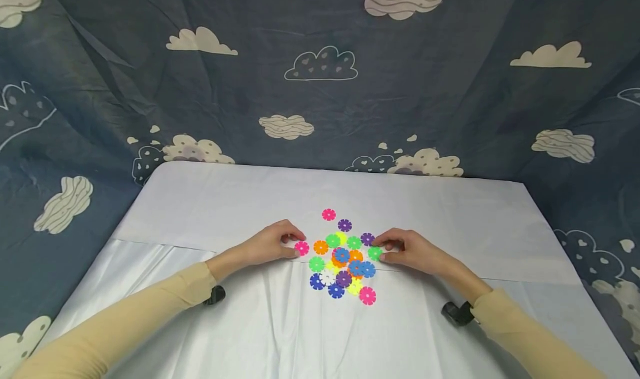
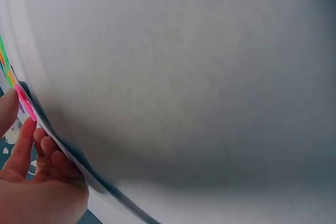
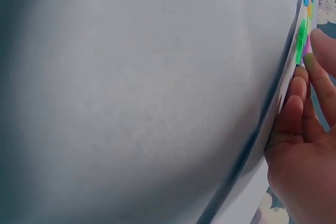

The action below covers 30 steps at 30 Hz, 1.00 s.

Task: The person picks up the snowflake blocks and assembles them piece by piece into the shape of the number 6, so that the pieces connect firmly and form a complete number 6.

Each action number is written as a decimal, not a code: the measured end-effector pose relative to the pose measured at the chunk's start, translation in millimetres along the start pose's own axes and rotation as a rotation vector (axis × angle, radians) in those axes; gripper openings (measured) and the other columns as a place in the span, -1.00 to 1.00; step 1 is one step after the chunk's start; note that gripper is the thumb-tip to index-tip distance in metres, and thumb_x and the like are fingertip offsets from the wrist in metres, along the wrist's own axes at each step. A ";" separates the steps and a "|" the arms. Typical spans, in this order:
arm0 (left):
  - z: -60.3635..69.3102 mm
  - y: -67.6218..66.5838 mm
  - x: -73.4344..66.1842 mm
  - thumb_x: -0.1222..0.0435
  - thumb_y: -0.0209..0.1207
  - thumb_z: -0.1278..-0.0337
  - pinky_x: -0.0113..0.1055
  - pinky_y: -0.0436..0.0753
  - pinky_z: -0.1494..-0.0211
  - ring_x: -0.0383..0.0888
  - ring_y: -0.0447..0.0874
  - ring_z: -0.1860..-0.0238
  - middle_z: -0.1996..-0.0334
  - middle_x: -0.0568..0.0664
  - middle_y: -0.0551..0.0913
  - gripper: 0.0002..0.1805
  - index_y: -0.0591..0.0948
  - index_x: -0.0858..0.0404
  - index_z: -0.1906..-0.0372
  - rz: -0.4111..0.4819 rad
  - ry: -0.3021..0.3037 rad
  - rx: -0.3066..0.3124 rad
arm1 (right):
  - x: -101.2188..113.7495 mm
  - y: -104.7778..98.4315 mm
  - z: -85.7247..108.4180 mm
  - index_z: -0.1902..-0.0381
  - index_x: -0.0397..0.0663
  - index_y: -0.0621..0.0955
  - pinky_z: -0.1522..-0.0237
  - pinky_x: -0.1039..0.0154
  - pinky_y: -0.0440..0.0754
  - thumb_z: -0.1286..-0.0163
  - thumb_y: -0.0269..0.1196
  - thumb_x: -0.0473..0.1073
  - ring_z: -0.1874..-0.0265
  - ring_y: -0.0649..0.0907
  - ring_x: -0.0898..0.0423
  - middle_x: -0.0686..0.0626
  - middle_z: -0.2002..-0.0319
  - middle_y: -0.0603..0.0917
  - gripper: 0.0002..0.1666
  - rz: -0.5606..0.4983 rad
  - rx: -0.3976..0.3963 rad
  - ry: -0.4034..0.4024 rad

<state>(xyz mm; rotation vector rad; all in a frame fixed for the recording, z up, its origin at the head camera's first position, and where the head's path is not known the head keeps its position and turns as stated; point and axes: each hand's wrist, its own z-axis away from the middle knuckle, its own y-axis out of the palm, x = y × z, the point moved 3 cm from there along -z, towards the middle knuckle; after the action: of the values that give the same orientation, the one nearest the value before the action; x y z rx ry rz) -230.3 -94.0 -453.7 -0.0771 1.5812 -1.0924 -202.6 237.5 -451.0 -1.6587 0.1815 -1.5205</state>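
Observation:
A loose pile of colourful notched plastic snowflake discs lies on the white cloth in the head view, partly overlapping. At its left side, my left hand (image 1: 270, 243) has thumb and forefinger apart at the edge of a pink disc (image 1: 301, 248), which lies flat. Opposite it, my right hand (image 1: 412, 249) touches the pile's right edge, its forefinger by a purple disc (image 1: 367, 239) and its thumb by a green disc (image 1: 375, 253). The left wrist view shows the left fingertips (image 2: 29, 124) against the pink disc; in the right wrist view the green disc (image 3: 301, 43) stands near the right thumb.
A white cloth (image 1: 240, 323) covers the table, with a crease running across it. Single pink (image 1: 328, 214) and purple (image 1: 344, 225) discs lie behind the pile. Behind the table hangs a dark blue curtain (image 1: 320, 101) with cloud prints.

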 end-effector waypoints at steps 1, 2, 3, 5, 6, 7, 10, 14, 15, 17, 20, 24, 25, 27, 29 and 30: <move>-0.2 0.1 -0.1 0.33 0.38 -0.08 -0.25 0.49 0.00 -0.12 0.44 0.15 0.17 -0.08 0.54 -0.65 0.67 0.20 -0.01 -0.001 0.001 -0.004 | 0.4 0.3 -0.6 -0.07 -0.08 0.65 0.23 0.35 0.50 -0.27 0.40 -0.21 0.21 0.50 0.01 0.02 0.18 0.62 -0.61 0.006 0.003 -0.001; -0.6 0.3 -0.1 0.34 0.38 -0.08 -0.26 0.49 0.01 -0.12 0.44 0.15 0.18 -0.08 0.54 -0.66 0.67 0.20 -0.01 -0.003 0.002 -0.008 | 0.7 0.6 -1.1 -0.07 -0.07 0.65 0.21 0.35 0.50 -0.27 0.40 -0.21 0.20 0.50 0.01 0.03 0.17 0.62 -0.60 0.012 0.005 0.000; -1.0 0.6 0.0 0.34 0.38 -0.07 -0.26 0.48 0.02 -0.12 0.44 0.16 0.18 -0.09 0.53 -0.67 0.67 0.19 0.00 -0.004 0.002 -0.013 | 1.0 0.7 -1.6 -0.07 -0.05 0.65 0.20 0.34 0.51 -0.26 0.41 -0.21 0.19 0.50 0.01 0.04 0.17 0.62 -0.60 0.019 0.006 0.004; -1.9 0.7 -1.0 0.36 0.38 -0.06 -0.26 0.48 0.04 -0.12 0.43 0.18 0.20 -0.09 0.53 -0.68 0.68 0.19 0.02 -0.009 -0.001 -0.020 | 1.2 0.7 -3.0 -0.07 -0.05 0.65 0.19 0.33 0.51 -0.25 0.41 -0.22 0.19 0.50 0.00 0.05 0.16 0.62 -0.60 0.030 0.008 0.003; -2.5 0.8 -1.5 0.36 0.38 -0.06 -0.26 0.48 0.05 -0.12 0.43 0.18 0.21 -0.10 0.53 -0.68 0.68 0.18 0.03 -0.012 -0.005 -0.022 | 1.2 0.9 -3.8 -0.06 -0.04 0.65 0.18 0.34 0.51 -0.25 0.42 -0.22 0.19 0.50 0.00 0.05 0.16 0.62 -0.60 0.036 0.008 0.008; -3.1 0.9 -1.9 0.37 0.38 -0.06 -0.26 0.48 0.06 -0.12 0.42 0.19 0.22 -0.10 0.52 -0.69 0.68 0.17 0.04 -0.013 -0.010 -0.024 | 1.3 0.9 -4.4 -0.06 -0.04 0.65 0.18 0.34 0.52 -0.24 0.42 -0.23 0.19 0.50 0.00 0.05 0.16 0.62 -0.59 0.039 0.008 0.009; -4.0 1.6 -2.3 0.38 0.38 -0.05 -0.27 0.47 0.08 -0.12 0.41 0.20 0.24 -0.10 0.52 -0.70 0.67 0.17 0.07 -0.011 -0.017 -0.026 | 1.3 0.7 -5.6 -0.05 -0.06 0.66 0.20 0.35 0.52 -0.23 0.43 -0.25 0.21 0.51 0.00 0.04 0.18 0.61 -0.60 0.048 0.008 0.003; -3.5 3.5 -2.4 0.41 0.37 -0.04 -0.27 0.46 0.09 -0.11 0.41 0.21 0.26 -0.09 0.51 -0.72 0.66 0.19 0.10 -0.001 -0.014 -0.035 | 1.8 1.3 -5.8 -0.02 -0.07 0.66 0.22 0.36 0.53 -0.21 0.44 -0.26 0.23 0.51 0.01 0.04 0.21 0.61 -0.60 0.049 0.009 0.009; -3.3 3.9 -2.7 0.42 0.37 -0.03 -0.27 0.46 0.09 -0.11 0.41 0.22 0.27 -0.09 0.51 -0.72 0.65 0.20 0.11 0.001 -0.011 -0.038 | 1.9 1.5 -5.9 -0.02 -0.07 0.66 0.22 0.35 0.53 -0.20 0.44 -0.26 0.23 0.51 0.01 0.03 0.21 0.61 -0.60 0.049 0.011 0.010; -3.4 4.1 -4.4 0.44 0.36 -0.01 -0.26 0.45 0.10 -0.09 0.41 0.23 0.29 -0.08 0.51 -0.72 0.65 0.20 0.13 -0.001 -0.009 -0.044 | 1.9 1.6 -6.1 -0.01 -0.05 0.66 0.22 0.36 0.53 -0.20 0.44 -0.27 0.23 0.51 0.02 0.04 0.22 0.61 -0.61 0.051 0.010 0.017; -3.8 4.3 -6.6 0.45 0.36 0.02 -0.25 0.43 0.12 -0.08 0.41 0.24 0.31 -0.08 0.51 -0.73 0.64 0.20 0.16 -0.004 -0.015 -0.053 | 1.6 1.9 -6.1 0.00 -0.03 0.66 0.21 0.36 0.53 -0.20 0.44 -0.27 0.22 0.51 0.03 0.05 0.21 0.61 -0.61 0.053 0.008 0.027; -3.8 4.0 -7.6 0.48 0.37 0.04 -0.25 0.41 0.16 -0.09 0.40 0.29 0.34 -0.07 0.52 -0.72 0.64 0.18 0.19 0.016 -0.036 -0.071 | 1.3 2.2 -5.9 0.02 0.00 0.67 0.21 0.36 0.54 -0.19 0.45 -0.27 0.23 0.51 0.03 0.06 0.21 0.61 -0.62 0.055 -0.001 0.032; -3.4 4.1 -7.8 0.48 0.37 0.05 -0.25 0.41 0.17 -0.10 0.40 0.30 0.34 -0.06 0.52 -0.72 0.64 0.18 0.20 0.025 -0.045 -0.075 | 1.3 2.2 -5.9 0.02 0.00 0.67 0.21 0.36 0.53 -0.18 0.45 -0.28 0.23 0.51 0.02 0.05 0.22 0.60 -0.62 0.055 -0.002 0.032; -2.8 4.2 -7.1 0.49 0.38 0.06 -0.26 0.42 0.20 -0.11 0.40 0.33 0.35 -0.07 0.53 -0.71 0.64 0.17 0.21 0.041 -0.058 -0.086 | 1.1 2.4 -5.9 0.04 0.00 0.66 0.21 0.36 0.53 -0.18 0.45 -0.28 0.23 0.50 0.02 0.05 0.23 0.59 -0.63 0.049 -0.001 0.035; -1.8 4.2 -7.3 0.49 0.39 0.06 -0.27 0.43 0.23 -0.11 0.40 0.36 0.36 -0.08 0.54 -0.70 0.63 0.14 0.21 0.050 -0.075 -0.097 | 1.2 2.6 -6.0 0.06 -0.01 0.65 0.22 0.35 0.51 -0.17 0.46 -0.28 0.23 0.50 0.02 0.03 0.26 0.58 -0.64 0.040 0.001 0.035; -1.5 4.2 -7.3 0.48 0.39 0.06 -0.28 0.43 0.24 -0.12 0.41 0.36 0.37 -0.09 0.54 -0.70 0.63 0.13 0.21 0.052 -0.083 -0.102 | 1.3 2.7 -6.0 0.06 -0.02 0.65 0.22 0.35 0.51 -0.17 0.46 -0.29 0.23 0.50 0.01 0.02 0.27 0.57 -0.64 0.036 0.002 0.034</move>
<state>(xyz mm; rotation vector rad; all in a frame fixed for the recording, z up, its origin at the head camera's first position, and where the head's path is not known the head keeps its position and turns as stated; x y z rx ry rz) -227.0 -86.5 -451.3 -0.1477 1.5557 -0.9564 -206.3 232.1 -452.5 -1.6199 0.2268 -1.5221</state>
